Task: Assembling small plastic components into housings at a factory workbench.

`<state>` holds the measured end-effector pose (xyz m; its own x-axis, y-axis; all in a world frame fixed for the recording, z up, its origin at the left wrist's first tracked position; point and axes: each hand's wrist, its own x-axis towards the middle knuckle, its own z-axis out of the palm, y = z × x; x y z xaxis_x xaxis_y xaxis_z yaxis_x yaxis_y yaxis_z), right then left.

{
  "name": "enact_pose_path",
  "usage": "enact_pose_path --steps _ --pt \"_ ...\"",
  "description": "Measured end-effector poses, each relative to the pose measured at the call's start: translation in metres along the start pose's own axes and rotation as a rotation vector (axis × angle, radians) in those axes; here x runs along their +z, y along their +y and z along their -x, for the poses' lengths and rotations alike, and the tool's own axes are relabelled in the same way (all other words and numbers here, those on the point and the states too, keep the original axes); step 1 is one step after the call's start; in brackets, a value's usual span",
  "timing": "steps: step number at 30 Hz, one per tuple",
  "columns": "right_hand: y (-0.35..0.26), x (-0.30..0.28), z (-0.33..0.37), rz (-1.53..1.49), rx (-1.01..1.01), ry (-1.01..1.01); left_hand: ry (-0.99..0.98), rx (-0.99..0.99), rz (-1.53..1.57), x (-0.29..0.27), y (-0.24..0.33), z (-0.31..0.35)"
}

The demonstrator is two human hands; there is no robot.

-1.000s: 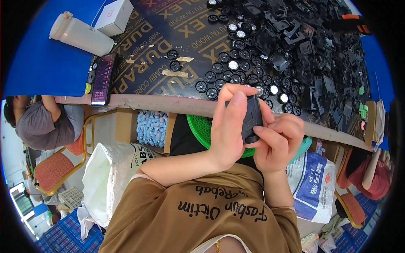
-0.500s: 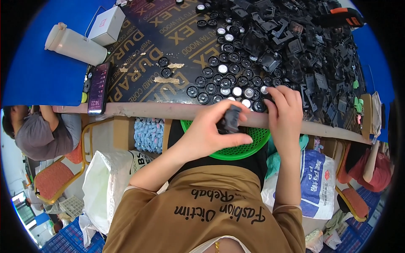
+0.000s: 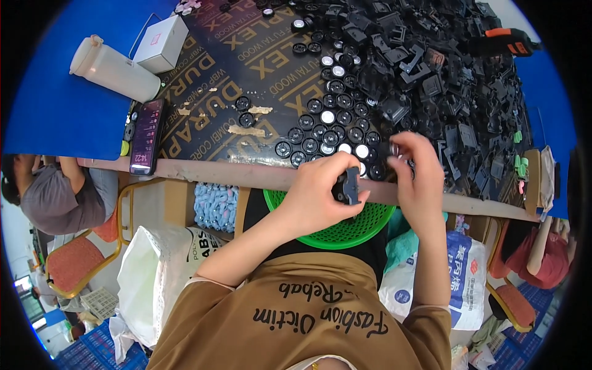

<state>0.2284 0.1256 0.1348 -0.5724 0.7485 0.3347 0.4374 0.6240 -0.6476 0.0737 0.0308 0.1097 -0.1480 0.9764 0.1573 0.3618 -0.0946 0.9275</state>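
Left fingers [image 3: 336, 161] grip black casing [image 3: 351, 186], right fingers [image 3: 407, 179] apparently a wheel [image 3: 394, 150], near gold lettering [image 3: 265, 69].

PASSAGE: bare strip of dark gold-printed desk [image 3: 197, 135] runs back from near edge, left of centre; pair of black plastic wheels [image 3: 246, 119] intrudes | LEFT EDGE: black flat phone [image 3: 147, 132], white cylindrical bottle [image 3: 116, 71], white boxy carton [image 3: 161, 44] | NEAR-EDGE CENTRE: crowded black-and-silver round wheels [image 3: 327, 117] | RIGHT HALF: heap of angular black plastic parts [image 3: 428, 86] blocks low path
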Motion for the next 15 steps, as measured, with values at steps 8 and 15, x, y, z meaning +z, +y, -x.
enact_pose_path --steps 8,15 --pt "-0.011 0.008 0.029 -1.050 0.334 -0.247 0.041 0.257 -0.060 0.001 -0.006 -0.002" --pt "0.002 0.008 0.013 -1.225 0.490 -0.424 0.022 0.369 -0.141 -0.001 -0.012 -0.007"
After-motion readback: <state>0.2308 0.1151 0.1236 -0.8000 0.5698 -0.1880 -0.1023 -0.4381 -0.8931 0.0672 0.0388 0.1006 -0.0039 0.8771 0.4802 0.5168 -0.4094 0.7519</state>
